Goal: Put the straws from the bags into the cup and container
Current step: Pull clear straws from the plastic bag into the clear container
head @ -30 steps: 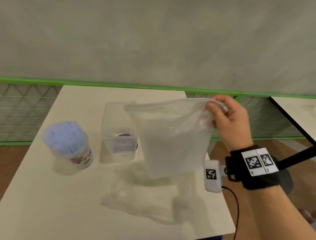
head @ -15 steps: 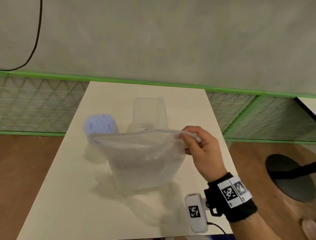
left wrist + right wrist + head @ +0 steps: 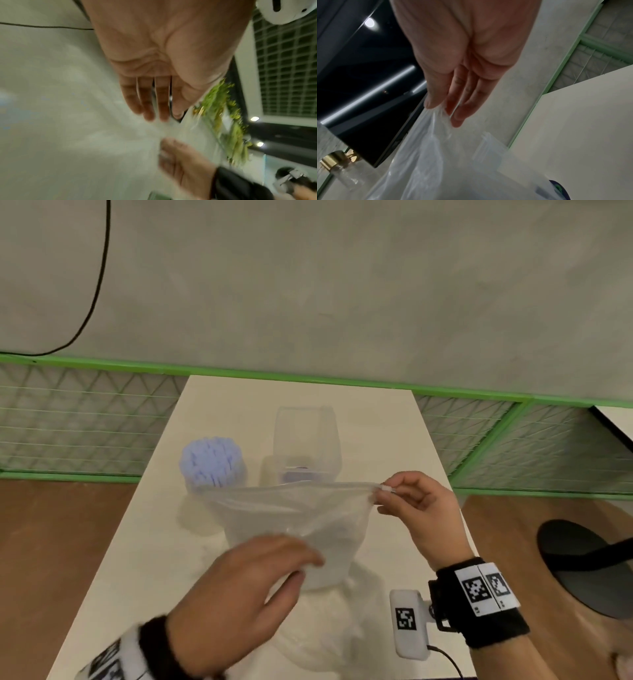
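Your right hand [image 3: 419,513] pinches the top corner of the clear bag [image 3: 294,529] between thumb and first finger. In the right wrist view the fingers [image 3: 456,108] come together on the thin plastic, and the bag hangs down from them. Holding it by that one corner keeps the mouth up, so you can see inside and nothing can spill.

Your left hand [image 3: 239,601] is open, with the fingers straight and close together. The fingertips [image 3: 308,559] are at the lower front of the bag, but I cannot tell if they touch it. It looks like you are about to hold the bottom or flatten the bag.

I see no straws in this bag, so it may be empty. The plastic is blurry, though, so I am not sure.

Behind the bag, on the counter [image 3: 376,419], the cup [image 3: 214,463] stands on the left. It is packed full of light purple straws [image 3: 212,455] standing on end. Standing up, lots of them fit.

Just to the right of the cup is the clear container [image 3: 306,443]. It stands upright with its top open, ready for straws. I can see something purple low down at its front, but I cannot tell if straws are inside.

More crumpled plastic [image 3: 339,635] lies on the counter under the hanging bag. It may be a second bag. Check it for straws too.
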`<move>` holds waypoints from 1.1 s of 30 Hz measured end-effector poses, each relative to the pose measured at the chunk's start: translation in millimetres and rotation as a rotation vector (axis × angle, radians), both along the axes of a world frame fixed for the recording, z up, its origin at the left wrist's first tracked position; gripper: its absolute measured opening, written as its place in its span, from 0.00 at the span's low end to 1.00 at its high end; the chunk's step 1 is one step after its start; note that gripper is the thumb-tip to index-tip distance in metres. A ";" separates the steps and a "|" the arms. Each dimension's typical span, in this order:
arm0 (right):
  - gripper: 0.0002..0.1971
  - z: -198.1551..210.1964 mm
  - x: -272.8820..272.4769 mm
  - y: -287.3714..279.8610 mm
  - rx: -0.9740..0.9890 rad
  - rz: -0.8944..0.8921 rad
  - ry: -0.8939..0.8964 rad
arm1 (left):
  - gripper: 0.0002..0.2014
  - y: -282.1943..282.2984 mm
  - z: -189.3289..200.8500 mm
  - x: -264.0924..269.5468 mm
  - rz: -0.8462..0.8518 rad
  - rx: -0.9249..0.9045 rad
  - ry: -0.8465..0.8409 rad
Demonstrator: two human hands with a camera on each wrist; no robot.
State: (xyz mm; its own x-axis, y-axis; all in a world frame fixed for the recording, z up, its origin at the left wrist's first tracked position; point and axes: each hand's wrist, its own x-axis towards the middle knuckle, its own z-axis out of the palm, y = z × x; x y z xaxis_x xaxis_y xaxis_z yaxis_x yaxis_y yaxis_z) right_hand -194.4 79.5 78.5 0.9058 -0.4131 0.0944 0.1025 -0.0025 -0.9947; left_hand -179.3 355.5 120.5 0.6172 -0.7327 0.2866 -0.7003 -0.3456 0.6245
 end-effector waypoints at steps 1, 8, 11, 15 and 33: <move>0.04 0.7 -0.7 -0.8 0.019 0.003 -0.005 | 0.10 -19.3 9.0 8.0 0.018 -0.070 -0.075; 0.05 6.7 0.3 -7.7 -0.076 -0.071 -0.023 | 0.13 -113.7 6.9 51.8 0.169 0.094 -0.111; 0.05 8.4 -0.1 -14.8 -0.157 -0.121 -0.020 | 0.08 -135.1 -4.6 57.3 0.167 -0.015 -0.085; 0.06 14.7 -3.5 -28.4 -0.174 -0.175 -0.042 | 0.10 -163.1 -3.9 63.9 0.122 -0.026 -0.055; 0.07 11.9 6.1 -63.5 -0.202 -0.314 -0.042 | 0.03 -88.3 1.5 99.6 0.418 0.191 -0.453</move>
State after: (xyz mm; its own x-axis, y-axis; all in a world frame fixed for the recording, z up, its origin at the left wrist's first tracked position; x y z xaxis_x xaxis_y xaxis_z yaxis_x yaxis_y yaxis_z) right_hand -188.3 16.0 90.3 0.7317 -0.6392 0.2368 0.1061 -0.2363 -0.9659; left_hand -79.8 267.3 122.0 0.7099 -0.5207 0.4742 -0.6626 -0.7221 0.1991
